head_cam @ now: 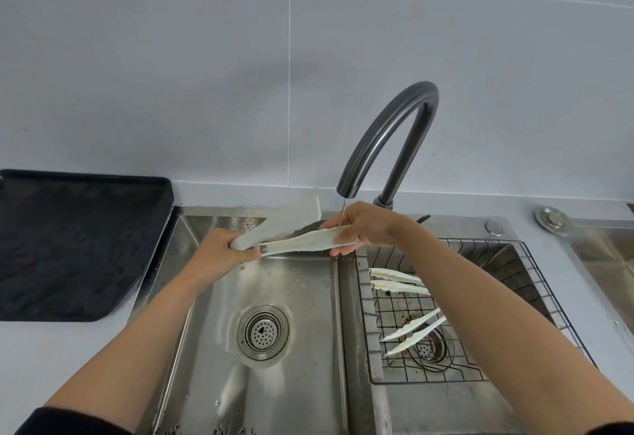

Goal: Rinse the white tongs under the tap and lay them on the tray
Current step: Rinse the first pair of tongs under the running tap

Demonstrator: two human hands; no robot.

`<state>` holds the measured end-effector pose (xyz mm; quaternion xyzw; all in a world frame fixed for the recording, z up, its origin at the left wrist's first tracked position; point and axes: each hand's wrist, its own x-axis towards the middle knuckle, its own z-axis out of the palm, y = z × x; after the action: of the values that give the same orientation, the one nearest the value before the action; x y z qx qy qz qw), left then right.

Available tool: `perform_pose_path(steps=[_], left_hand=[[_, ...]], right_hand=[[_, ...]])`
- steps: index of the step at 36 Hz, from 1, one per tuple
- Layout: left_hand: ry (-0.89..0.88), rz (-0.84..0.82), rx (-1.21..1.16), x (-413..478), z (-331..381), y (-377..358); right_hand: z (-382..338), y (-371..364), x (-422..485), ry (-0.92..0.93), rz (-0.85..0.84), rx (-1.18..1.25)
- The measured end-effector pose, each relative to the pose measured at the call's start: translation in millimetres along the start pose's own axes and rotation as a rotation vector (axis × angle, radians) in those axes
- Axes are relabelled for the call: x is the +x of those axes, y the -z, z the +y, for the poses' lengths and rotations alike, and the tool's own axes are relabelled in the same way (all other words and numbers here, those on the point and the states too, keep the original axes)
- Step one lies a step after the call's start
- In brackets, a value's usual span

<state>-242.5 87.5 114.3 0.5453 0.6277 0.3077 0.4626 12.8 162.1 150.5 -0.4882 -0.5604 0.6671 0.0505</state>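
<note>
- white tongs [298, 244] mid frame, over left basin of steel sink [274, 400], arms spread apart
- left hand [223, 254] has fingers curled round the hinge end; right hand [368, 228] pinches the lower arm's tip between thumb and fingers
- thin water stream [343, 209] from grey faucet [387, 132] lands by the right fingers only
- rinse looks partial: slide and rotate the tongs so both arms pass under the stream, upper arm too
- wet plastic likely slippery, so hold the hinge firmly
- shake off over the basin, then go to the black tray [85, 246] at frame left
- two spare tongs [398, 282] in wire rack [429, 381] lower right, leave them alone
</note>
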Motion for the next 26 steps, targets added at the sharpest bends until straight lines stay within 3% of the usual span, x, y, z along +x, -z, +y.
perform_pose_path(steps=[4, 13, 16, 22, 26], left_hand=[[-0.021, 0.029, 0.012, 0.9, -2.4, -6.2], [-0.035, 0.063, -0.031, -0.1, -9.3, -10.8], [0.006, 0.043, -0.059, -2.6, -14.2, -2.9], [0.096, -0.023, -0.089, -3.7, -24.3, 14.6], [0.121, 0.03, -0.138, -1.2, -27.9, 15.4]], right_hand=[[-0.6, -11.6, 3.7, 0.062, 0.186, -0.409], [1.4, -30.9, 14.4, 0.101, 0.448, -0.646], [-2.2, -32.1, 13.3, 0.12, 0.352, -0.583], [-7.0, -26.2, 2.3, 0.077, 0.088, -0.178], [-13.2, -22.0, -3.7, -0.007, -0.067, 0.035]])
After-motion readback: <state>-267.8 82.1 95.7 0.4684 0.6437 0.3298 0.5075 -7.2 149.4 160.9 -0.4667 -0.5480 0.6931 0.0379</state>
